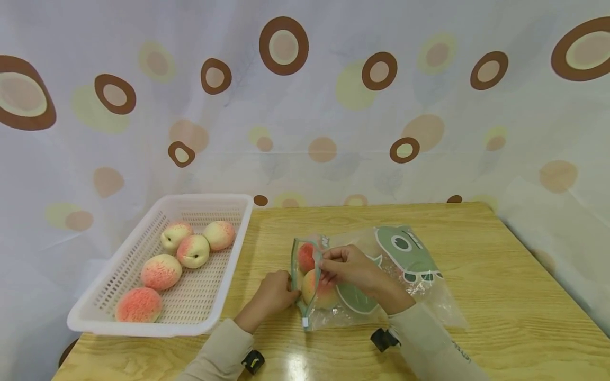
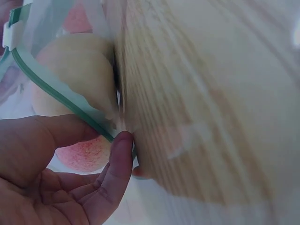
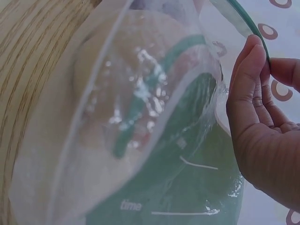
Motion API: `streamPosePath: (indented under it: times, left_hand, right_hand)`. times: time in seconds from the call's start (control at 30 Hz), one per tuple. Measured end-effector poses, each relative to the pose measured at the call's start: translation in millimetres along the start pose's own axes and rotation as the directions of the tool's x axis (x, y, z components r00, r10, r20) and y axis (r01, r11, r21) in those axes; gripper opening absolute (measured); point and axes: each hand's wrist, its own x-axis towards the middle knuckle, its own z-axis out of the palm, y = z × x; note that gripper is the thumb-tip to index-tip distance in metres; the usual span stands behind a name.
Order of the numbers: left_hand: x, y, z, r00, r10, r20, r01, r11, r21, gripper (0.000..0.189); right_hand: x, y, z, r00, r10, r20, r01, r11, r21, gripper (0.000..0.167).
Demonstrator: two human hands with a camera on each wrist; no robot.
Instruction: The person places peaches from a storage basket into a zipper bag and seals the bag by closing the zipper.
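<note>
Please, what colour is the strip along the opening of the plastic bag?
The strip is green; the left wrist view shows it best.

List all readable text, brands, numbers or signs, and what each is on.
"time": white print on the bag, right wrist view.
White marking near the bag's opening, head view: too small to read.
Dark lettering on the right sleeve: too small and blurred to read.
Yellow mark on the black left-wrist device: too small to read.
</note>
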Motion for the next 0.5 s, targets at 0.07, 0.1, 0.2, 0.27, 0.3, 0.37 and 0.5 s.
streamPosePath:
  times: [0.07, 0.1, 0.2, 0.27, 0.3, 0.37, 0.5]
  left_hand:
    - [0.2, -0.1, 0.6, 1.000, -0.008, -0.001, 0.008, 1.000, -0.008, 0.018]
    - [0.4, -0.1, 0.8, 1.000, -0.009, -0.004, 0.009, 1.000, -0.013, 0.017]
    - [1.1, -0.1, 1.0, 1.000, -0.021, -0.008, 0.020, 0.999, -0.035, 0.022]
    - [1.8, -0.4, 0.7, 1.000, -0.028, -0.008, 0.027, 0.998, -0.051, 0.029]
    - [2.2, -0.7, 0.2, 0.999, -0.032, -0.004, 0.031, 0.998, -0.063, 0.032]
    - [3.3, -1.6, -1.1, 0.999, -0.046, 0.012, 0.047, 0.994, -0.096, 0.037]
    - [4.4, -2.4, -5.3, 0.992, -0.109, 0.060, 0.119, 0.972, -0.201, 0.045]
  right_hand:
    - [0.2, 0.3, 0.0, 1.000, -0.002, 0.001, 0.002, 1.000, -0.003, 0.022]
    - [0.1, 0.3, 0.1, 1.000, -0.001, 0.003, 0.001, 1.000, -0.002, 0.022]
    - [0.0, 0.2, 0.1, 1.000, 0.000, 0.008, 0.000, 1.000, 0.001, 0.021]
    - [-0.7, 0.0, 0.5, 1.000, -0.001, 0.011, 0.000, 1.000, 0.007, 0.021]
    - [-0.8, -0.1, 0.5, 1.000, 0.001, 0.012, -0.001, 1.000, 0.011, 0.021]
    - [-0.8, 0.3, 0.7, 1.000, -0.001, 0.012, 0.001, 1.000, 0.012, 0.020]
    - [-0.2, 1.6, 0.4, 1.000, -0.005, -0.006, 0.005, 1.000, 0.017, 0.019]
